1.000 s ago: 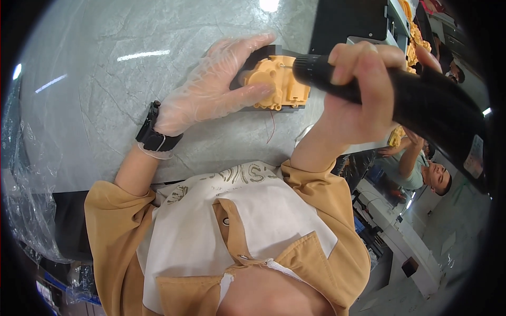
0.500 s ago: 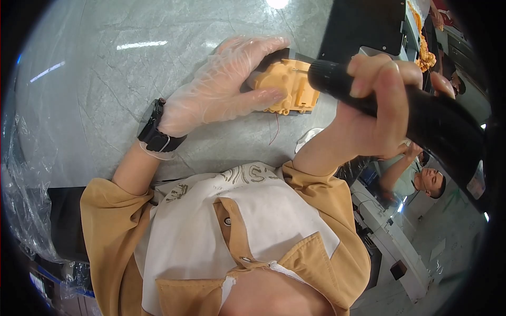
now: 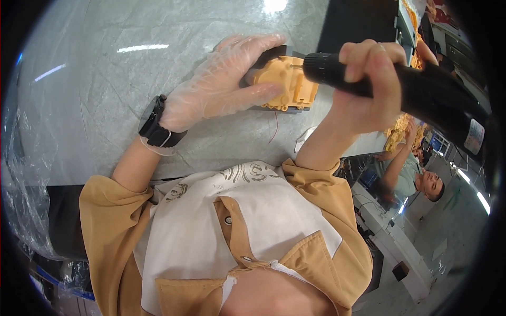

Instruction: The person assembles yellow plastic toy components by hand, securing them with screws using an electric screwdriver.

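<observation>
My left hand (image 3: pixel 211 89), in a clear plastic glove, grips a yellow-orange plastic housing (image 3: pixel 287 84) from its left side, the thumb on its near face and the fingers around its far side. The housing sits on a dark block-like base (image 3: pixel 301 110), and a thin red wire (image 3: pixel 276 126) trails from its near edge. Bare fingers of my right hand (image 3: pixel 371 84) wrap around a thick black electric screwdriver (image 3: pixel 429 95). Its thin bit points left over the housing's upper part; whether the tip touches cannot be made out.
A black panel (image 3: pixel 358 26) lies at the far right of the grey table (image 3: pixel 132 23). More orange parts (image 3: pixel 403 131) are piled at the right, where another person (image 3: pixel 400 174) sits. Clear plastic film (image 3: pixel 26 174) hangs along the left edge.
The screwdriver has shifted slightly left and its rear end has swung, so the bit now shows over the housing. My left hand and the housing have hardly moved.
</observation>
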Demonstrator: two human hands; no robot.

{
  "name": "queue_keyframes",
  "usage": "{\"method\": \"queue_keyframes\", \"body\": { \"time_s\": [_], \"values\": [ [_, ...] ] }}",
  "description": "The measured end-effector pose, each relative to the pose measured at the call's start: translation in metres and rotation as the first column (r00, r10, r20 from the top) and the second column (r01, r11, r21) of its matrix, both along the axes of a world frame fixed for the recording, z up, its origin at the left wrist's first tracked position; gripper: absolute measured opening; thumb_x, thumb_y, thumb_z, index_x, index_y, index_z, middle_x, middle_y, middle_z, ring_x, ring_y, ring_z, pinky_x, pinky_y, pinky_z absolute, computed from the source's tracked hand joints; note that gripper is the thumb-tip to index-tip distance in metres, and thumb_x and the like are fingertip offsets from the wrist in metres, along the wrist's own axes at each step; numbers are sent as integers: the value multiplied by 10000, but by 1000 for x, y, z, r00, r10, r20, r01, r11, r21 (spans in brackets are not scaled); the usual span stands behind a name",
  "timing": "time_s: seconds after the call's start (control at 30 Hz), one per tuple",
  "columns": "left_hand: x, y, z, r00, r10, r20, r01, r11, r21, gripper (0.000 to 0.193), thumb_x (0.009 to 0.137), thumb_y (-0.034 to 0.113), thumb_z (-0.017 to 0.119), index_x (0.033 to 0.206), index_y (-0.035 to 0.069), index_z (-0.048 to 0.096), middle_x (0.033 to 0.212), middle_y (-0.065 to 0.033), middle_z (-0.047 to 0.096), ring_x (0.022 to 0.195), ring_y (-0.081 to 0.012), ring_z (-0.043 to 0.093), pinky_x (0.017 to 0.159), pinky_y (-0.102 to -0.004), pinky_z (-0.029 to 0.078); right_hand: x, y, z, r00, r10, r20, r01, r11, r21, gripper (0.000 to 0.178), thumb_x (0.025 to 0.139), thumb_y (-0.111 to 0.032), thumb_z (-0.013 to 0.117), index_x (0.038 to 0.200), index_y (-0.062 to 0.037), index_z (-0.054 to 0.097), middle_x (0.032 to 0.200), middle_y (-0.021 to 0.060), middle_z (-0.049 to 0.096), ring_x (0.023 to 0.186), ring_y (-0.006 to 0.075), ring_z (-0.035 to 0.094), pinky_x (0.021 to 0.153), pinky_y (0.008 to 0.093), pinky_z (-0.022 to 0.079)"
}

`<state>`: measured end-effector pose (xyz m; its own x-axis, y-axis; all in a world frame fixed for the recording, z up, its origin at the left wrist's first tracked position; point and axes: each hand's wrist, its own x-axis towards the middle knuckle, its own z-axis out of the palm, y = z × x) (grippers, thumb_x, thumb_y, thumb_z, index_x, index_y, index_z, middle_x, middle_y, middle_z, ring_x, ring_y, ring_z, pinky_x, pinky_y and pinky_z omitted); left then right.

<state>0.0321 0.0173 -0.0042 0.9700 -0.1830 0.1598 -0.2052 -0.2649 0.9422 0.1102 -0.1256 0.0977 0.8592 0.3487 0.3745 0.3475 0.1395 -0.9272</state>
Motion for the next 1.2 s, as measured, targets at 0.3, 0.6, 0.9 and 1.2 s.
{"method": "queue_keyframes", "body": {
  "time_s": [0.3,0.6,0.9,1.2],
  "values": [
    [7,1,45,972,211,102,-207,977,-47,483,731,134,639,1170,31,468,1072,-121,538,990,-267,511,882,-343,382,7,-1,-2,950,3,311,11,999,-43,425,627,142,595,977,-21,418,676,40,523,542,106,501,495,203,415],
    [4,-24,64,974,105,-202,-56,971,234,435,779,97,586,1171,-6,429,934,-88,577,843,-156,550,766,-284,433,-31,-35,25,937,-346,44,314,891,327,479,727,11,533,1160,-36,333,621,39,507,456,109,473,478,247,423],
    [-39,38,86,990,-109,94,77,-151,-985,554,776,179,588,1261,39,359,816,-5,585,691,-105,523,593,-246,380,-70,-111,32,892,-436,-117,383,592,709,390,755,-28,455,1131,-96,377,622,17,374,475,129,407,559,308,387],
    [-62,74,145,126,-503,855,967,-132,-220,184,811,135,528,908,8,618,906,-193,626,712,-249,611,656,-322,444,-62,-124,5,850,-404,-338,524,593,611,405,757,-37,501,1143,-59,383,601,13,386,472,128,427,543,305,395]
  ]
}}
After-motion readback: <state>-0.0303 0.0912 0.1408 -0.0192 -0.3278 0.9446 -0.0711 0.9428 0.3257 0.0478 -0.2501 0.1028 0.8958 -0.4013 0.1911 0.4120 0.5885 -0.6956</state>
